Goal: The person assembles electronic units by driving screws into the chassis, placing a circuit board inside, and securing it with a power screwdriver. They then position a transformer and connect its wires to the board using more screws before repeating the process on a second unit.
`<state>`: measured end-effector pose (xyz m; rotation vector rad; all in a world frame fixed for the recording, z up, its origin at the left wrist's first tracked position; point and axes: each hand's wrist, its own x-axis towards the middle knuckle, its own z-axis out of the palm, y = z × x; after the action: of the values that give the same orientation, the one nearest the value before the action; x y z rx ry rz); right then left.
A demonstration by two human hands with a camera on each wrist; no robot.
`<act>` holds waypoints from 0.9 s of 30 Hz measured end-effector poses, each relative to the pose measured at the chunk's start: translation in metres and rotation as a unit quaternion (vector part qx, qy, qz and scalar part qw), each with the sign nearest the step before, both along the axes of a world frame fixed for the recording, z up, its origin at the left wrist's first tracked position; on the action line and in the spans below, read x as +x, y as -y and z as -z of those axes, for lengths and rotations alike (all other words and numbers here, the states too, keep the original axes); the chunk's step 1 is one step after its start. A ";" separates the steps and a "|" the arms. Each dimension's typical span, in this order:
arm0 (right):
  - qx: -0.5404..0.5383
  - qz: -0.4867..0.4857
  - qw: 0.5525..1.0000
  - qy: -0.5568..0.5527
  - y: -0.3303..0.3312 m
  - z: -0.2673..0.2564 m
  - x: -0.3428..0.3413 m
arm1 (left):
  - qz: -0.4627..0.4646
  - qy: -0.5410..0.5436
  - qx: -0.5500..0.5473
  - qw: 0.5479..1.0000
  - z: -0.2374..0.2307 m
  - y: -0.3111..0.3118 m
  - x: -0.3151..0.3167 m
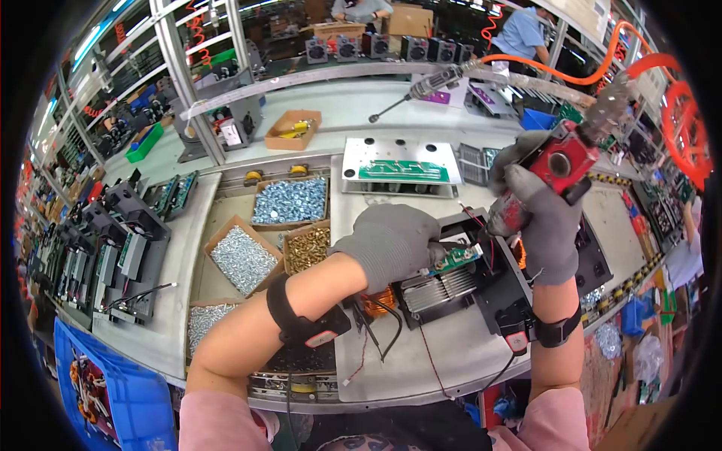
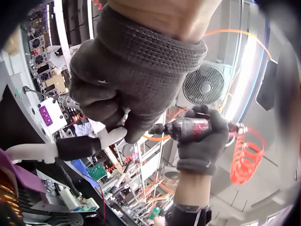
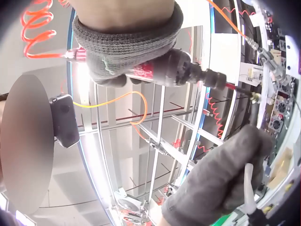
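My gloved right hand [image 1: 547,225] grips a red-and-black air screwdriver [image 1: 569,160], fingers wrapped round its body. In the right wrist view, a small brass-coloured piece [image 3: 255,98] sits at the tip of the bit, close to a left fingertip. The gloved left hand [image 1: 395,237] is over a black metal housing [image 1: 500,304]. Between its thumb and fingers it pinches a white lead [image 2: 111,136] with a black sleeve [image 2: 77,147]. Just below that hand in the head view are a small green circuit board [image 1: 456,259] and a ribbed heatsink [image 1: 438,295].
Boxes of silver screws [image 1: 241,259], blue-tinted screws [image 1: 291,201] and brass screws [image 1: 307,249] stand left of the housing. A silver plate with a green board [image 1: 402,170] lies behind it. Assembled black units [image 1: 131,240] line the left side. An orange hose [image 1: 556,71] crosses above.
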<state>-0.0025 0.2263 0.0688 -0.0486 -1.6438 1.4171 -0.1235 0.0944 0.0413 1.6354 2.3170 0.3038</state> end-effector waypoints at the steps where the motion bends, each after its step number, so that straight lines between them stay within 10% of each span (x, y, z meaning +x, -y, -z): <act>1: -0.001 0.005 1.000 0.003 -0.006 0.006 0.002 | 0.005 0.003 -0.001 1.000 0.004 -0.005 0.001; 27: -0.057 -0.039 0.993 0.091 -0.017 0.015 -0.017 | -0.109 -0.166 -0.101 0.975 0.027 -0.057 0.012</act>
<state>-0.0195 0.2436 0.0536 -0.1865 -1.7260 1.6044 -0.1120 0.1510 0.0139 1.4231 2.6746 -0.1734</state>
